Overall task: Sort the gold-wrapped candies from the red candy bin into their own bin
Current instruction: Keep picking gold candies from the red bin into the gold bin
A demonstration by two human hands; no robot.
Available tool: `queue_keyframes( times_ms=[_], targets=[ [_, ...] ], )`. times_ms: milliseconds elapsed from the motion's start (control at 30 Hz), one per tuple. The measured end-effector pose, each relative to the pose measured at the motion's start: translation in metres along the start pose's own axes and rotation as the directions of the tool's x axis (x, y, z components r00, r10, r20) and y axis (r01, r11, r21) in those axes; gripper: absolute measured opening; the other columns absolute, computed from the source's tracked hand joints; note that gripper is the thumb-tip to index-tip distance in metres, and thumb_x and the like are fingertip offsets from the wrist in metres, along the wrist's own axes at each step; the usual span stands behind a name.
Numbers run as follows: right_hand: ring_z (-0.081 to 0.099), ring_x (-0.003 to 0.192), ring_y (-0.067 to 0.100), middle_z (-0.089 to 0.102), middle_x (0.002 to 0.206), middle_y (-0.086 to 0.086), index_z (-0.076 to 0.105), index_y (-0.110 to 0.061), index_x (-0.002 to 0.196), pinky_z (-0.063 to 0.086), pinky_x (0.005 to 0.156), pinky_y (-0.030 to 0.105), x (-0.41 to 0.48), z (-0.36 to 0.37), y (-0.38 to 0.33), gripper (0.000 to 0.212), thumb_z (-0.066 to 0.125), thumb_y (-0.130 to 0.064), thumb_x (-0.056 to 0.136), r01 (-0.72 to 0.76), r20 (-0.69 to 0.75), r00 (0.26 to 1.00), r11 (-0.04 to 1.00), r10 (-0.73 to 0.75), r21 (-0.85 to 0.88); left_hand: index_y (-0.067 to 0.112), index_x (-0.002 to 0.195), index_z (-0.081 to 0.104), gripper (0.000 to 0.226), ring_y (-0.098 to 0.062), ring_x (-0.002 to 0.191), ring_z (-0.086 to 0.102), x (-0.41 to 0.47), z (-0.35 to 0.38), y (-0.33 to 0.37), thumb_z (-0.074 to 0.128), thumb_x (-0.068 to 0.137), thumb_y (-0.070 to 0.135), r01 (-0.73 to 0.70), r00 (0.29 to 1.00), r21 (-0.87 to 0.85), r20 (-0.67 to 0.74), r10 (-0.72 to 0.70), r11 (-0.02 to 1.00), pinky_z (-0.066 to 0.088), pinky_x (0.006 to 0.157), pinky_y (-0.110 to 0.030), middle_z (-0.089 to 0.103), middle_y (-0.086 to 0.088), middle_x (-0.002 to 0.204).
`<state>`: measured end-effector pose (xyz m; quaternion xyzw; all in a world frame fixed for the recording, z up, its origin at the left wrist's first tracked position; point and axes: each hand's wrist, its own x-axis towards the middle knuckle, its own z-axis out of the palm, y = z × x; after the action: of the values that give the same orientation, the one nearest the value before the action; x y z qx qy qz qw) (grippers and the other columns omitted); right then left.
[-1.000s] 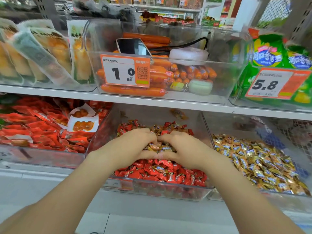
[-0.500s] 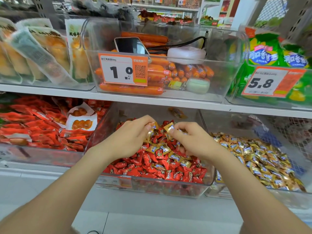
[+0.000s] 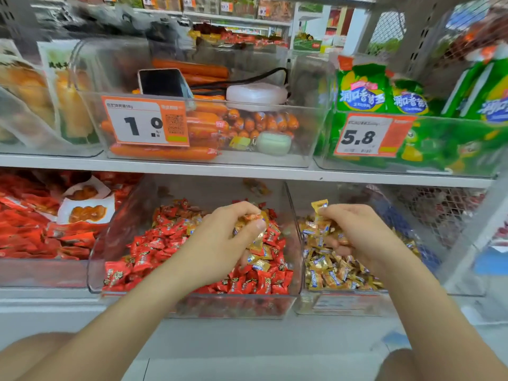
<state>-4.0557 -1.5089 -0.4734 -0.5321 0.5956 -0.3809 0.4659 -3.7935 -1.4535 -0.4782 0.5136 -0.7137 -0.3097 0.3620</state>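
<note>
The clear red candy bin (image 3: 96, 273) on the lower shelf holds red-wrapped candies (image 3: 154, 243) with a few gold-wrapped candies (image 3: 261, 264) mixed in on its right side. To its right stands the clear gold candy bin (image 3: 338, 303), filled with gold-wrapped candies (image 3: 332, 273). My left hand (image 3: 228, 237) hovers over the red bin's right part and grips several gold candies. My right hand (image 3: 357, 229) is over the gold bin and holds several gold candies, one sticking up above the fingers.
A bin of red snack packets (image 3: 33, 224) sits left of the red candy bin. The upper shelf (image 3: 247, 171) carries a sausage bin (image 3: 209, 127) with a phone (image 3: 162, 82), and green bags (image 3: 384, 105) at right. A wire mesh panel (image 3: 439, 213) closes the right side.
Both hands lifted out of the red candy pile with gold candies. The right hand moved right across the divider to above the gold bin; the left hand moved slightly right too.
</note>
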Motion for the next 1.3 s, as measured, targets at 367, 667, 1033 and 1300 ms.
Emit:
queue_keyframes(
  times_ms=[367, 667, 1033, 1300],
  targets=[
    [0.048, 0.142, 0.021, 0.048, 0.155, 0.004, 0.067, -0.028, 0.14, 0.036, 0.114, 0.026, -0.002, -0.097, 0.069, 0.057, 0.073, -0.011, 0.086, 0.231, 0.082, 0.963, 0.629, -0.257, -0.742, 0.024, 0.115, 0.052, 0.016, -0.035, 0.101, 0.063, 0.087, 0.152, 0.064, 0.047, 0.108, 0.038, -0.226, 0.973, 0.477, 0.143, 0.179, 0.849, 0.052, 0.085, -0.049, 0.064, -0.005, 0.104],
    [0.07, 0.068, 0.01, 0.077, 0.079, -0.007, 0.074, -0.039, 0.096, 0.056, 0.075, 0.029, -0.024, -0.07, 0.04, 0.031, 0.058, -0.013, 0.093, 0.342, -0.042, 0.894, 0.74, -0.447, -0.58, 0.023, 0.126, 0.059, 0.031, -0.029, 0.11, 0.055, 0.064, 0.135, 0.072, 0.045, 0.1, 0.033, -0.322, 0.941, 0.788, 0.205, 0.269, 0.525, 0.042, 0.085, -0.043, 0.062, -0.003, 0.114],
    [0.063, 0.117, 0.014, 0.068, 0.127, -0.009, 0.062, -0.035, 0.134, 0.054, 0.098, 0.037, -0.026, 0.076, 0.012, 0.049, 0.07, -0.008, 0.094, 0.721, 0.558, 0.691, 0.378, -0.461, -0.581, 0.045, 0.139, 0.048, 0.077, -0.015, 0.134, 0.042, -0.004, -0.042, -0.035, 0.053, 0.074, 0.002, -0.011, 0.967, 0.602, 0.209, -0.144, 0.798, 0.039, 0.115, -0.041, 0.048, 0.013, 0.138],
    [0.058, 0.124, 0.026, 0.06, 0.13, 0.004, 0.055, -0.03, 0.146, 0.051, 0.101, 0.042, -0.007, 0.112, 0.007, 0.06, 0.076, -0.02, 0.091, 0.674, 0.619, 0.738, 0.25, -0.269, -0.695, 0.033, 0.15, 0.046, 0.074, -0.012, 0.125, 0.043, -0.003, -0.041, -0.055, 0.056, 0.083, 0.003, -0.211, 0.93, 0.602, 0.367, -0.032, 0.77, 0.036, 0.113, -0.031, 0.052, 0.01, 0.129]
  ],
)
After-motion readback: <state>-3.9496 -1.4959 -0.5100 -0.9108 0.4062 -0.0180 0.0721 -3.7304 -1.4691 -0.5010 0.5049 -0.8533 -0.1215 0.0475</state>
